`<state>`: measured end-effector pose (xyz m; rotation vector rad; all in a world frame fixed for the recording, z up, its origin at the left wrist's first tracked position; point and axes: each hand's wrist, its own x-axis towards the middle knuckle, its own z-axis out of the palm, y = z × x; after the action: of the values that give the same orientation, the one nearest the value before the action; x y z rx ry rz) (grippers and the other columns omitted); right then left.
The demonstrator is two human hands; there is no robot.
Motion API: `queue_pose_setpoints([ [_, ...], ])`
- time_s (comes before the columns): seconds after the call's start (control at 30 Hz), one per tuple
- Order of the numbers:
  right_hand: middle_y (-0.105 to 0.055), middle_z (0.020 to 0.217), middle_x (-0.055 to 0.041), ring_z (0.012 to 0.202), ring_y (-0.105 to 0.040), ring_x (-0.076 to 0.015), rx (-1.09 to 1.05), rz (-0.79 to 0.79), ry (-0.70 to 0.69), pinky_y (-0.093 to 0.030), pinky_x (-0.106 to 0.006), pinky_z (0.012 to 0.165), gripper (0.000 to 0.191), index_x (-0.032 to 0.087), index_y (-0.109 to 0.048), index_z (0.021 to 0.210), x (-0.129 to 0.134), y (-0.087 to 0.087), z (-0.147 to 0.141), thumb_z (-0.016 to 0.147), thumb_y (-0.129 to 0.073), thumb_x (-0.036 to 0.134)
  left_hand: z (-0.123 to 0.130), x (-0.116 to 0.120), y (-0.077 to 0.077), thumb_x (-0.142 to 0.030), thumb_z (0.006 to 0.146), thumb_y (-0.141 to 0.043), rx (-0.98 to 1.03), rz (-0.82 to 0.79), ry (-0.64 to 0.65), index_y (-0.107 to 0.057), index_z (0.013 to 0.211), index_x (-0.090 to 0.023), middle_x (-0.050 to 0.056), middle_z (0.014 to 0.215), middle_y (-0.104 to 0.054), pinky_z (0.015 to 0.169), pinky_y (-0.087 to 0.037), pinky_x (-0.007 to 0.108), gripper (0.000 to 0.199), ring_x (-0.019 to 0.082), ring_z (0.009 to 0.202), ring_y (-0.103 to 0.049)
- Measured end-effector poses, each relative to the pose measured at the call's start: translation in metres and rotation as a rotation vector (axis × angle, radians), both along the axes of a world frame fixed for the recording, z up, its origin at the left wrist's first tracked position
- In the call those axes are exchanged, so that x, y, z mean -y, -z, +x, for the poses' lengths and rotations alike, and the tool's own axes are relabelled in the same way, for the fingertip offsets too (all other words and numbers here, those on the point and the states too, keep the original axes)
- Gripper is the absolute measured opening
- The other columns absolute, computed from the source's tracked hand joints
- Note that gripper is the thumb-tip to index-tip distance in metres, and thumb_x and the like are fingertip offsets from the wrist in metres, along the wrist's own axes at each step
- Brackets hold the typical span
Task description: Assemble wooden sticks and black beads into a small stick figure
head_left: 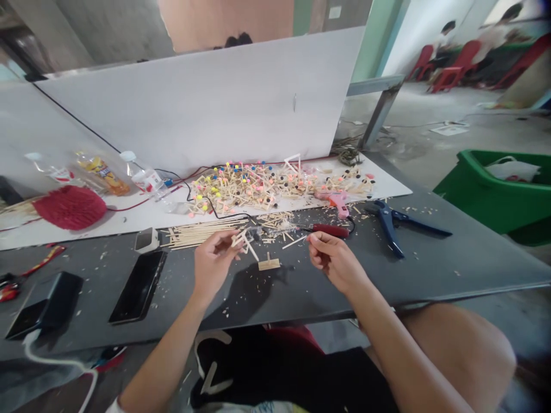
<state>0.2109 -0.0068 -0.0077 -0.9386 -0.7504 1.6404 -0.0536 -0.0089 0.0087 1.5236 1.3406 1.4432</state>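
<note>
Concrete floor stretches away on my right past a green plastic bin (495,195), and far off two people sit by red plastic chairs (451,66). A white board (193,97) stands along the back of the dark grey table (473,281), and a white sheet (387,186) lies against it under a heap of small glued stick pieces with coloured tips (241,186). Left of that heap are plastic bottles (144,178), a snack packet (103,175) and a red fluffy bundle (71,207). Just in front of the heap lie loose wooden sticks (198,232), a red-handled tool (329,230) and a pink glue gun (333,202), with blue pliers (398,226) to its front right. A black phone (138,287) lies further toward me, front left of the heap. Below the heap, my left hand (213,264) is closed on a small stick frame (243,241), pinching it between thumb and fingers. My right hand (336,261) is pinched shut just below the red-handled tool, holding nothing I can make out. Wood shavings are scattered across the table, and its front edge passes under my forearms.
</note>
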Motion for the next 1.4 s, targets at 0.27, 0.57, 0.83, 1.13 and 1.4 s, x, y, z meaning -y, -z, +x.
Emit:
queue_pose_setpoints([
  [0.27,-0.053,0.059,0.0034,0.048,-0.042,-0.0065,0.052,-0.023,-0.040,-0.031,-0.021,0.044,0.032,0.016,-0.064,0.074,-0.002,0.004,-0.002,0.066,-0.084,0.039,-0.036,0.022,0.050,-0.046,0.074,-0.076,-0.051,-0.290,-0.091,-0.067,0.094,-0.013,0.006,0.076,-0.071,0.056,-0.053,0.026,0.039,0.019,0.066,-0.068],
  [0.57,-0.055,0.061,0.0031,0.049,-0.044,-0.0069,0.073,-0.025,-0.071,-0.032,-0.022,0.045,0.032,0.016,-0.065,0.076,-0.005,0.010,-0.006,0.067,-0.084,0.040,-0.040,0.033,0.047,-0.041,0.081,-0.067,-0.472,-0.209,-0.062,-0.073,0.097,-0.019,0.005,0.080,-0.072,0.063,-0.051,0.027,0.028,0.018,0.067,-0.065],
  [0.83,-0.055,0.061,0.0034,0.049,-0.045,-0.0064,0.089,-0.037,-0.075,-0.033,-0.021,0.046,0.033,0.016,-0.065,0.076,-0.004,0.010,-0.008,0.066,-0.084,0.041,-0.061,0.029,0.019,-0.037,0.083,-0.066,-0.542,-0.272,0.024,-0.068,0.114,-0.021,0.008,0.104,-0.073,0.069,-0.054,0.031,0.035,0.019,0.076,-0.068],
  [1.13,-0.055,0.061,0.0028,0.050,-0.045,-0.0069,0.127,-0.052,-0.071,-0.033,-0.022,0.046,0.036,0.016,-0.065,0.076,-0.008,0.018,-0.013,0.065,-0.085,0.043,-0.028,-0.070,-0.010,-0.035,0.078,-0.075,-0.831,0.035,0.382,-0.066,0.122,-0.025,0.010,0.125,-0.067,0.090,-0.053,0.043,0.046,0.029,0.111,-0.065],
  [1.4,-0.057,0.063,0.0018,0.051,-0.046,-0.0078,0.199,0.011,-0.055,-0.034,-0.022,0.047,0.034,0.016,-0.065,0.077,-0.009,0.020,-0.017,0.068,-0.082,0.045,-0.016,-0.103,0.028,-0.029,0.071,-0.082,-0.900,0.091,0.394,-0.068,0.117,-0.022,0.011,0.105,-0.071,0.086,-0.051,0.044,0.049,0.029,0.097,-0.066],
])
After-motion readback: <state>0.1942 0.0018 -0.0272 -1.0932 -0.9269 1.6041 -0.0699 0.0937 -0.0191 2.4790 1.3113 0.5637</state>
